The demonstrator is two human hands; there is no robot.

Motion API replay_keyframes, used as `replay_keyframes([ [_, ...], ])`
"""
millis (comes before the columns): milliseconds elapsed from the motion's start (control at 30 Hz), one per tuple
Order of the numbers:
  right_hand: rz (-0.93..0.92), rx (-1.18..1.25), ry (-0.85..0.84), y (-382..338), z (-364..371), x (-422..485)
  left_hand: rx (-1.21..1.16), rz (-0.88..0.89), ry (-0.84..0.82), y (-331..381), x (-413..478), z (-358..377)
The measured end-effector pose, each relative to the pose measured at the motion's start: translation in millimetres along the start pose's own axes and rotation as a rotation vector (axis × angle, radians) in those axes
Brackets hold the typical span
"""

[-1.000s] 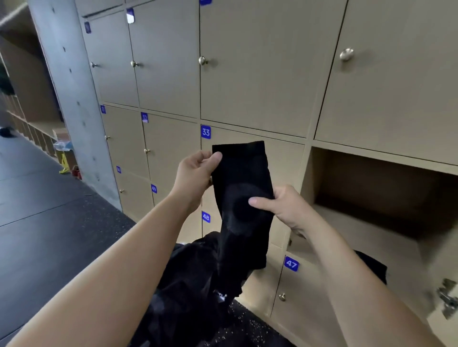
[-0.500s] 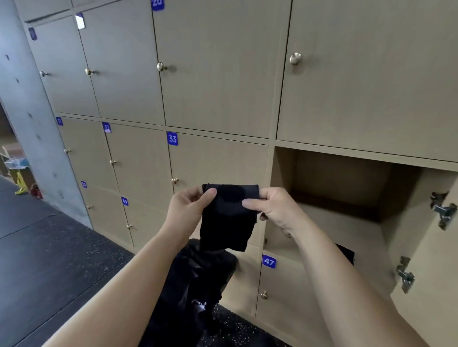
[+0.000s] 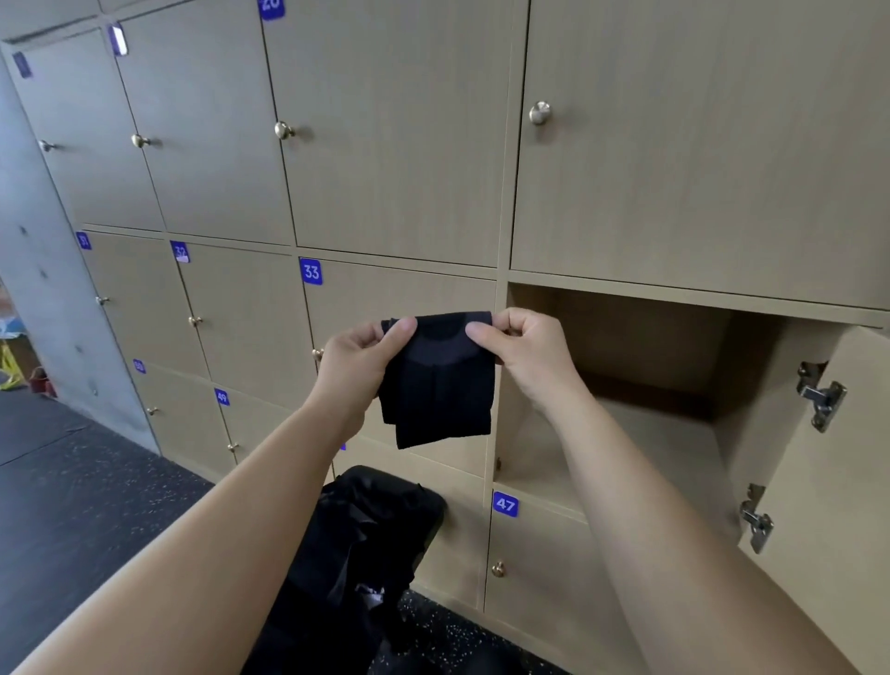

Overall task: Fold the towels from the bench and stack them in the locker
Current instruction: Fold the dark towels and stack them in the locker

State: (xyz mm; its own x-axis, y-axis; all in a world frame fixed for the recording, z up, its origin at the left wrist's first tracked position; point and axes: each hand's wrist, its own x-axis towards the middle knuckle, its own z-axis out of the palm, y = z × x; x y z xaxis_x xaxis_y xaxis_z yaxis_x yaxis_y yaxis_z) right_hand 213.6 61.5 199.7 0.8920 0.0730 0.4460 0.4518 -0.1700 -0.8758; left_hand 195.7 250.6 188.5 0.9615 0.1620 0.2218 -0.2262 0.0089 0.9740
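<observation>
The black towel (image 3: 440,385), a long hanging strip a second ago, is now doubled short, left hand (image 3: 359,359) and right hand (image 3: 527,351) each pinching a top corner at 12 o'clock — probably ready for the open locker (image 3: 650,448) at 3 o'clock.

a single head-worn camera looks forward and slightly down, close before the locker wall (image 3: 395,144).

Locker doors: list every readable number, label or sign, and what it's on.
"33": blue tag, door behind the black towel.
"47": tag on the door under the open locker.
"32": left-hand tag, one door left of 33.
"31": far-left tag, two doors left.
"49": lower-row tag.
"20", cut by the frame edge: top tag.
Unreadable: blurred tag left of 49; dark top-left tag; glared tag beside it.
</observation>
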Motion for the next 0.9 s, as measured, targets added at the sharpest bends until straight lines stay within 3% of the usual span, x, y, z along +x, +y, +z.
replay_keyframes([
  [100, 0.010, 0.005, 0.055, -0.8, -0.2, 4.5, -0.049, -0.101, -0.069, -0.8, 5.1, 2.2],
  [300, 0.048, -0.056, 0.072, 11.9, -7.7, 2.5, -0.054, -0.136, -0.087, -11.6, 8.3, 10.4],
  [600, 0.175, -0.034, 0.081, 37.9, -32.1, -8.0, 0.119, -0.035, -0.071, -30.5, 2.6, 39.0],
  [700, 0.124, -0.229, -0.030, 35.6, -42.5, -8.3, 0.175, 0.062, -0.136, -34.2, -2.0, 51.9],
  [833, 0.215, -0.378, -0.352, 32.6, -50.0, -8.8, 0.284, 0.134, -0.273, -42.4, -0.2, 67.0],
  [900, 0.248, -0.359, -0.355, 37.8, -53.8, -12.8, 0.282, 0.122, -0.300, -47.6, 2.6, 73.0],
])
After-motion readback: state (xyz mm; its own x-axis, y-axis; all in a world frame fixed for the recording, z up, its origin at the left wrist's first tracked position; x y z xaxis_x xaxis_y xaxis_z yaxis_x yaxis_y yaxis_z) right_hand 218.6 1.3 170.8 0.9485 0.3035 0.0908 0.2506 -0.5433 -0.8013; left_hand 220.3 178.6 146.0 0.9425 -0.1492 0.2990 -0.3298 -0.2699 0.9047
